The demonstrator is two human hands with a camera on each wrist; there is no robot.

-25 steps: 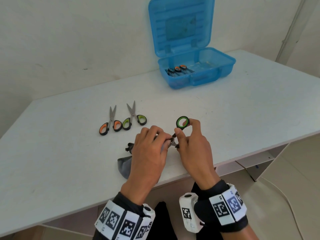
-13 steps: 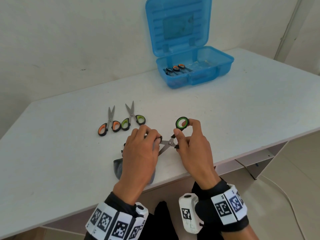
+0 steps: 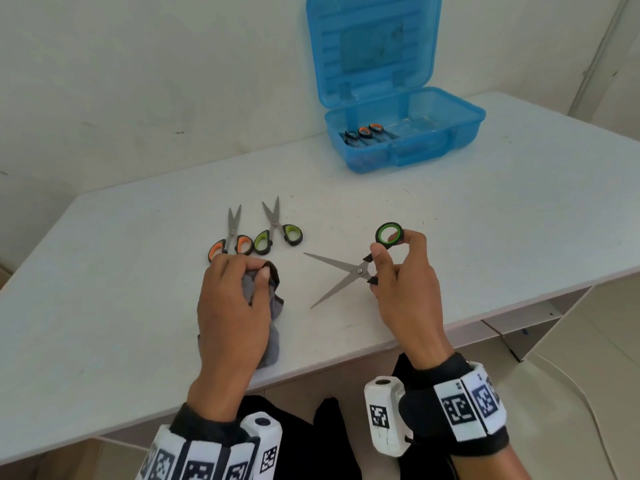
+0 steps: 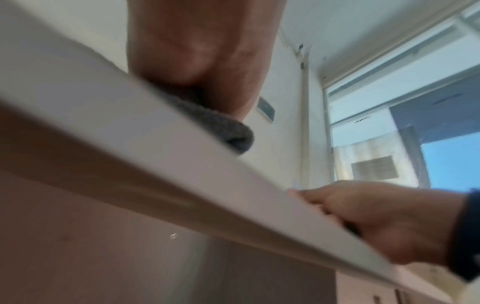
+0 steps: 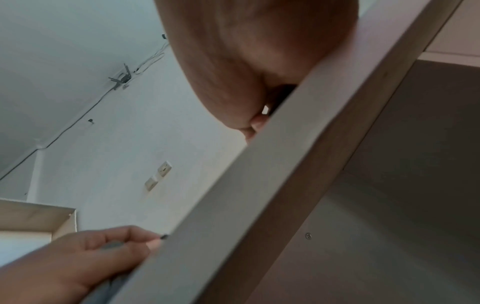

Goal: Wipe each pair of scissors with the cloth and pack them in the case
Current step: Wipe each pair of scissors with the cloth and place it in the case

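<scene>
Two hands over table near edge. Right hand fingers pinching handles of green-ringed scissors, blades spread wide, pointing left. Left hand fingers curled round grey cloth, well apart from blades. Orange-handled scissors and green-handled scissors flat just beyond. Blue case open at back, scissors inside.

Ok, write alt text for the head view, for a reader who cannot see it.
A right hand holds green-handled scissors with blades spread above a white table, while the left hand grips a grey cloth. Two more scissors lie beyond it, and an open blue case holds others.
</scene>
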